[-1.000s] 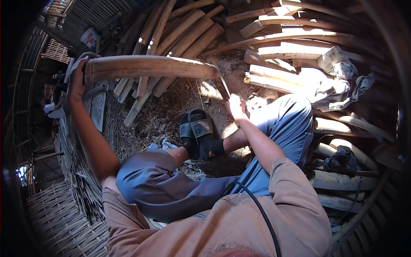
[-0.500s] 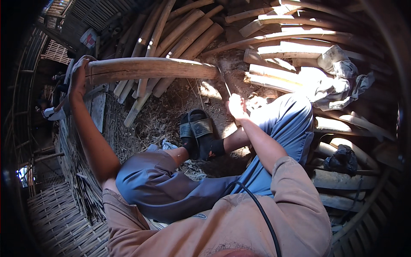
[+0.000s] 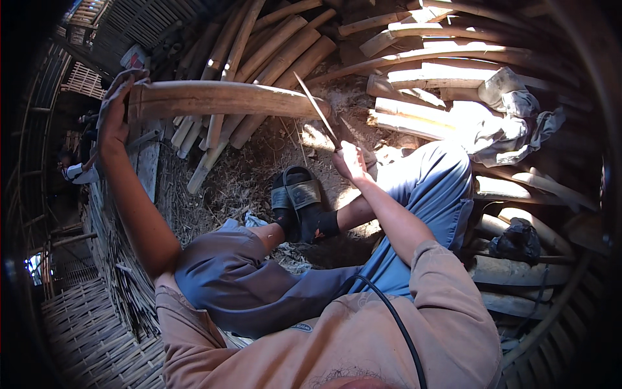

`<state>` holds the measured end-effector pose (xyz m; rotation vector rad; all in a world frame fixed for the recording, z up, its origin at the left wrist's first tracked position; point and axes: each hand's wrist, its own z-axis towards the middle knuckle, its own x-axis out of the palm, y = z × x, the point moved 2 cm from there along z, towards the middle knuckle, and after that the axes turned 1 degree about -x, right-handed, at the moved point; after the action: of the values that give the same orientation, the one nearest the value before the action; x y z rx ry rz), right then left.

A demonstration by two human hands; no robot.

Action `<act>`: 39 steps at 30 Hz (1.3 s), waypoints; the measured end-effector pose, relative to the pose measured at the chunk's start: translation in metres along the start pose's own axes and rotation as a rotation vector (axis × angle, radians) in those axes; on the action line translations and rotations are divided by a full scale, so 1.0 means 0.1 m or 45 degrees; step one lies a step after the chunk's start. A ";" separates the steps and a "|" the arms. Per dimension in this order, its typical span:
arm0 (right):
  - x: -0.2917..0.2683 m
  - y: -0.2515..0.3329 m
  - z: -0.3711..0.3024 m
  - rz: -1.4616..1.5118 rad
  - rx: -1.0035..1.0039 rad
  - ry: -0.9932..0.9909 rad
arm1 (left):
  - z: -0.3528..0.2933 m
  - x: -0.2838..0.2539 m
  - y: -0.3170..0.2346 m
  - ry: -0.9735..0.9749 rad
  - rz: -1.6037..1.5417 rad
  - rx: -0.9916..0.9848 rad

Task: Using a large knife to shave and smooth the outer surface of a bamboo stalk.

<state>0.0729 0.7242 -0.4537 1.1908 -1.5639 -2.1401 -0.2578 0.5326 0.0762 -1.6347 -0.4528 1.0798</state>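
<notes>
A thick length of bamboo (image 3: 220,100) stretches crosswise in front of me, above the ground. My left hand (image 3: 115,120) is closed around its left end, where a greyish cloth (image 3: 135,74) shows by the fingers. My right hand (image 3: 350,161) grips a knife (image 3: 315,107) whose handle is hidden in the fist. The long narrow blade points up and to the left and passes in front of the bamboo's right end. Whether blade and bamboo touch, I cannot tell.
Bamboo poles (image 3: 285,58) lie stacked beyond, and split bamboo (image 3: 414,123) is piled at the right under a pale cloth (image 3: 512,129). A sandaled foot (image 3: 298,198) rests below the bamboo. Thin strips (image 3: 123,285) and woven matting (image 3: 91,330) are at left. A black cable (image 3: 395,318) crosses my shirt.
The knife has swung up and left, from beside the bamboo's right end to across it. My left hand and the bamboo's left end have shifted slightly, and more of the cloth shows.
</notes>
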 end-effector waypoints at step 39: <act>0.09 -0.39 0.13 -0.276 -0.123 -0.097 | 0.32 0.09 0.16 -0.213 0.571 0.143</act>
<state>0.0679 0.7440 -0.4909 1.3146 -1.3984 -2.3934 -0.2832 0.5514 0.0572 -1.5900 -0.1275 1.5543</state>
